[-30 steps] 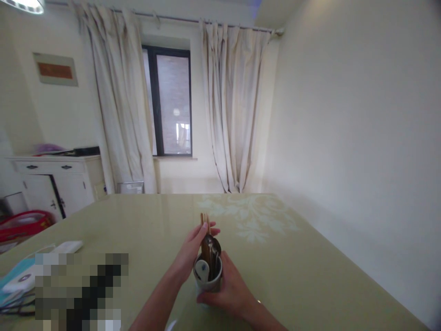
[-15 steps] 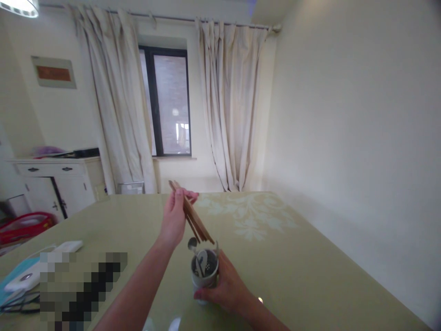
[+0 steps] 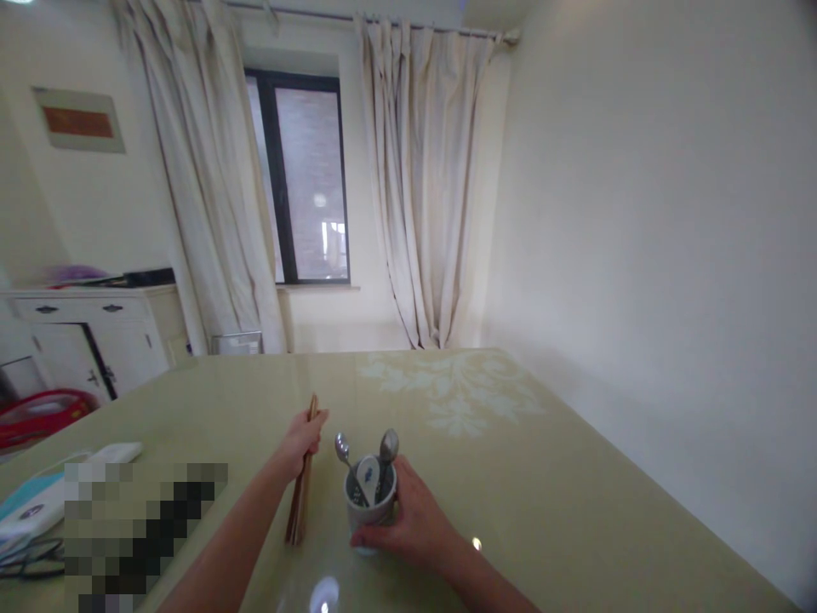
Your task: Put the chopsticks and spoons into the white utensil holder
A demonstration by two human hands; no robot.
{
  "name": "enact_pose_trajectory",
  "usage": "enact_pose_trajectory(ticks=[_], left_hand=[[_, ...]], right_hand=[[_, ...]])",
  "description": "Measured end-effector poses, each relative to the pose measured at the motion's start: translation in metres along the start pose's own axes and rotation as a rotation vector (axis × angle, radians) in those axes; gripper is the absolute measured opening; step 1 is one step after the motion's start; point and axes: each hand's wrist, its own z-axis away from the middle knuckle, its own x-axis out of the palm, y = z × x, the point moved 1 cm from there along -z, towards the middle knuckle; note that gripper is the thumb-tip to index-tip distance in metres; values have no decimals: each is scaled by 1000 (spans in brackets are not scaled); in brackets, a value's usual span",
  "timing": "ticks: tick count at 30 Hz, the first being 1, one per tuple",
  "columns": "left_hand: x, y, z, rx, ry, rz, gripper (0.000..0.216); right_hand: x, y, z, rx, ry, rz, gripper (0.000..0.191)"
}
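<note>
A white cup stands on the green table and holds two metal spoons and a white ceramic spoon. My right hand is wrapped round the cup's right side and base. My left hand is closed on a bundle of brown wooden chopsticks, just left of the cup. The chopsticks slant down toward me, their lower ends at or close to the tabletop.
A white flat device and a teal-and-white object lie at the table's left, beside a pixelated patch. A white cabinet, a red object, curtains and a window stand behind. A wall runs along the right.
My left hand drew the chopsticks out of the cup, raised them, then brought them down to the left of the cup. The right hand stayed on the cup.
</note>
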Motion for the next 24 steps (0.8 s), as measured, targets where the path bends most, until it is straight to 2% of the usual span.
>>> enact_pose_trajectory(ticks=[3, 7, 10, 13, 15, 17, 19, 21, 24], left_hand=[[15, -17, -5, -12, 14, -203, 35], [20, -22, -7, 26, 103, -416, 15], [22, -20, 0, 74, 148, -491, 20], [22, -10, 13, 183, 164, -435, 34], [21, -4, 27, 286, 94, -283, 41], [19, 1, 46, 346, -61, -48, 57], [19, 3, 67, 350, -219, 134, 68], [21, 4, 84, 362, -313, 160, 64], [27, 7, 94, 421, -339, 61, 55]], right_hand=[[-1, -1, 0, 4, -21, 11, 77], [-2, -2, 1, 38, -34, 27, 76], [-2, -4, 1, 31, -12, 18, 79], [-1, -3, 1, 53, 10, 46, 86], [0, -1, 1, 77, 34, 78, 95], [1, 2, 0, 99, 76, 113, 103], [2, 2, 0, 101, 115, 148, 101], [3, 1, 0, 82, 132, 191, 91], [4, -1, 0, 21, 140, 251, 86]])
